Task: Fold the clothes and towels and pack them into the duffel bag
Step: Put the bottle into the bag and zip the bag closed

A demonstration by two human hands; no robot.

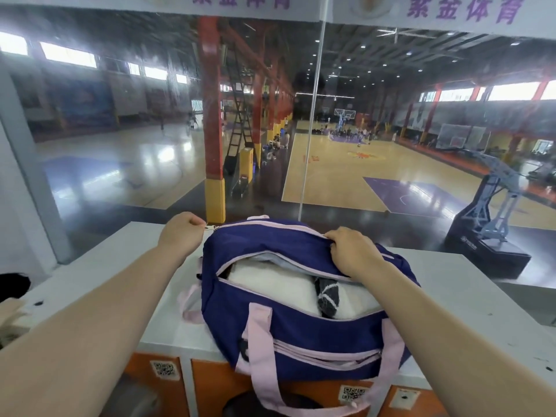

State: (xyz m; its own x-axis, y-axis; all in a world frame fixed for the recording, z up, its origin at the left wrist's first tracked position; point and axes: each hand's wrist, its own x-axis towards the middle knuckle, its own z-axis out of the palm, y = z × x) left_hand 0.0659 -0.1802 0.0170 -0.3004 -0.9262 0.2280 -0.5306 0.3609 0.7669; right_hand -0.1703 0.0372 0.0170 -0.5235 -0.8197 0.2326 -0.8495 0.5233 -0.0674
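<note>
The purple duffel bag is sat on the grey counter, half unzipped. The zipper pull is pinched by the left hand; the far edge is gripped by the right hand. A white towel and dark sock are seen inside.

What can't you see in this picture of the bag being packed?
- Head view: most of the duffel bag's inside; its purple top flap covers it, so only a white towel and a dark sock show.
- Left hand: its fingers curl away, hiding how they grip the zipper pull.
- The bag's pink strap runs off the bottom edge.
- Players on the far court: too small.
</note>
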